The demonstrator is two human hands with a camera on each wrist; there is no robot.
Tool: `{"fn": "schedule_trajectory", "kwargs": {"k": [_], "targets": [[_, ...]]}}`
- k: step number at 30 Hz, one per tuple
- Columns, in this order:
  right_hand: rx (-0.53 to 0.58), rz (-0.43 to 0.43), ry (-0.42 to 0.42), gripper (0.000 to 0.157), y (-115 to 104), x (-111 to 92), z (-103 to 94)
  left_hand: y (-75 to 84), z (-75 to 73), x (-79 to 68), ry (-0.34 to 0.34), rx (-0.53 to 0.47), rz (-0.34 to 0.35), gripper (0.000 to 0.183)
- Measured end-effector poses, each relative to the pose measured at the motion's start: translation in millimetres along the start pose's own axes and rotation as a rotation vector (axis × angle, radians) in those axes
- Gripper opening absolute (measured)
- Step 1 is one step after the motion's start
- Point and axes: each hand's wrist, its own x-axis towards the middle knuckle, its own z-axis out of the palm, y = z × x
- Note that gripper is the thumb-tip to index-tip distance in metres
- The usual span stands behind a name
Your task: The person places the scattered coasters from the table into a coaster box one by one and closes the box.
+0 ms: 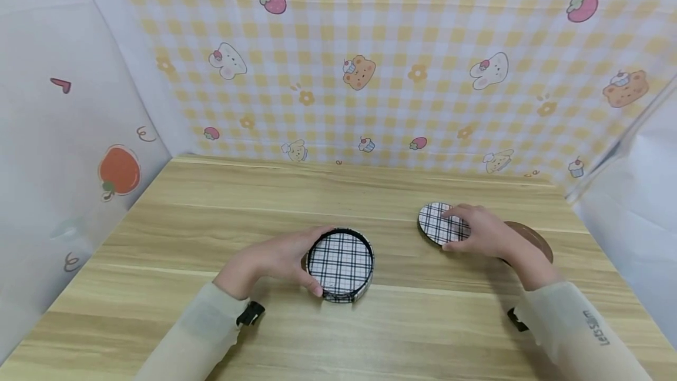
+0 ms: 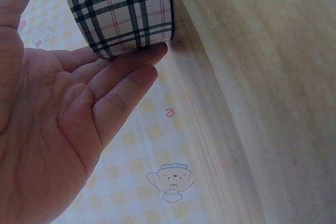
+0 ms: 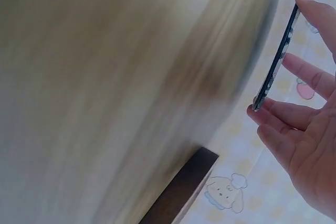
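Observation:
My left hand grips a round plaid box from its left side, thumb at the near edge and fingers round the far edge. A plaid round surface shows inside its dark rim; whether that is the floor or a separate disc I cannot tell. In the left wrist view, fingers touch the lower end of the plaid wall. To the right, my right hand holds a thin round plaid coaster by its edges, thumb on one side and fingertips on the other. Edge-on in the right wrist view, the coaster is off the table.
A brown round piece lies on the wooden table, partly hidden behind my right wrist. Its dark side shows low in the right wrist view. A checked cloth hangs at the back, with white cloth on both sides.

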Motion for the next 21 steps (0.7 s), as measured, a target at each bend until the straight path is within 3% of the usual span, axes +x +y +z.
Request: {"fn": "schedule_trajectory", "kwargs": {"k": [21], "targets": [[-0.032,-0.080,0.051,0.063,-42,5,-6.3,0.9,0.1,-1.0,0.003,-0.013,-0.002,0.119]]}}
